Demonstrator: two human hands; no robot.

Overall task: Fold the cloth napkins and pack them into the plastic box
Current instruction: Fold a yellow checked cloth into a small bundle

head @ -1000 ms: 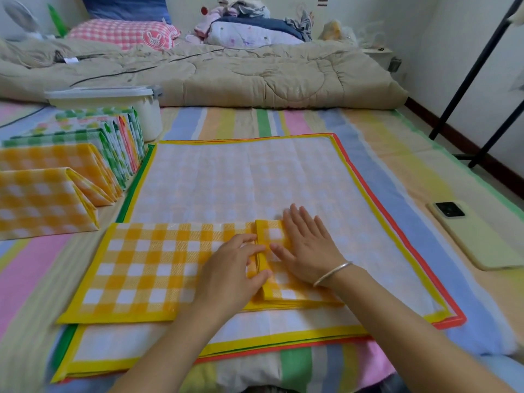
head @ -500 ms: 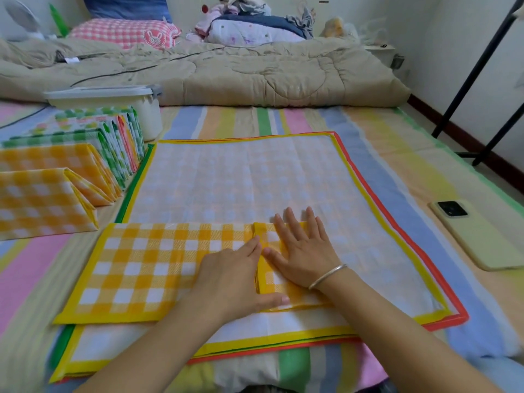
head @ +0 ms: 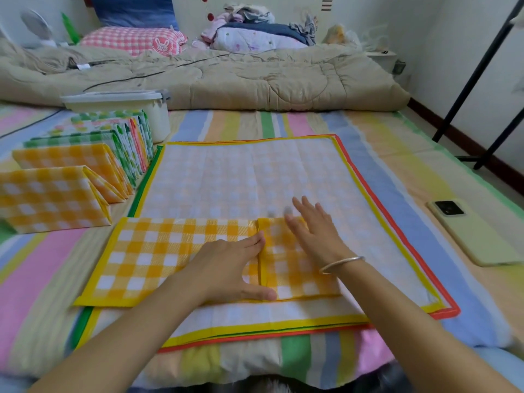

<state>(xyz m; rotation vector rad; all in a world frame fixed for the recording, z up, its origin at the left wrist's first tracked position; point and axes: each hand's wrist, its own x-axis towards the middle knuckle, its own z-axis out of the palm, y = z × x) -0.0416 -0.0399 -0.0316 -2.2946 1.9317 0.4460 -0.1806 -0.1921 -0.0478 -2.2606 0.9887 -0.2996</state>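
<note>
A yellow checked napkin (head: 158, 256), folded into a long strip, lies on a stack of flat unfolded napkins (head: 246, 180). Its right end is folded over to the left. My left hand (head: 229, 270) presses flat on the strip at the edge of that flap. Beside it, my right hand (head: 314, 231) lies with straight fingers over the flap's far part, slightly blurred. A row of folded napkins (head: 71, 171), yellow and green checked, stands at the left. The white plastic box (head: 127, 109), lid on, sits behind that row.
A phone (head: 470, 231) lies on the striped sheet at the right. A beige quilt (head: 226, 78) and pillows fill the back. Black rack legs (head: 479, 80) stand at the far right by the wall.
My right hand has slid away from me and to the right across the folded flap. My left hand has stayed pressed at the flap's edge, sliding slightly nearer.
</note>
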